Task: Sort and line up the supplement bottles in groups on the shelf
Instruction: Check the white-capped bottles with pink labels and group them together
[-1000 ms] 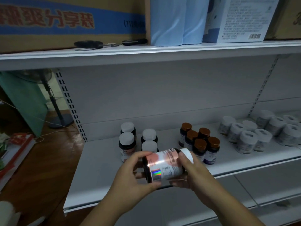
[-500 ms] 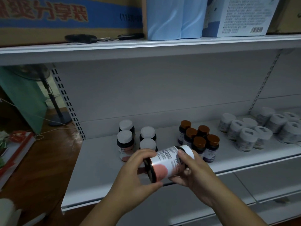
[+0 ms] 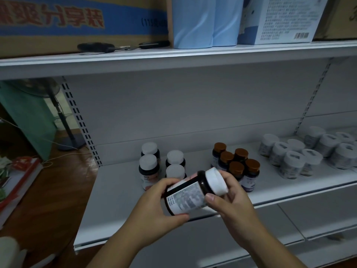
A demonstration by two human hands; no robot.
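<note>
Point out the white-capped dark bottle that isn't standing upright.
The bottle held between left hand and right hand: tipped sideways, off the shelf.

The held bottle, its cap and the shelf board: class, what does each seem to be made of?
Held bottle: dark brown, glossy, probably plastic or glass; the look leaves it open. It carries a printed paper-like label.
Cap: white, matte, likely plastic.
Shelf board: smooth white, probably painted metal, judging by the slotted upright beside it.

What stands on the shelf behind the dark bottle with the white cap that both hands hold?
Behind the dark white-capped bottle stand four similar white-capped bottles. The front right one shows only its cap; the held bottle and left hand cover its body.
</note>
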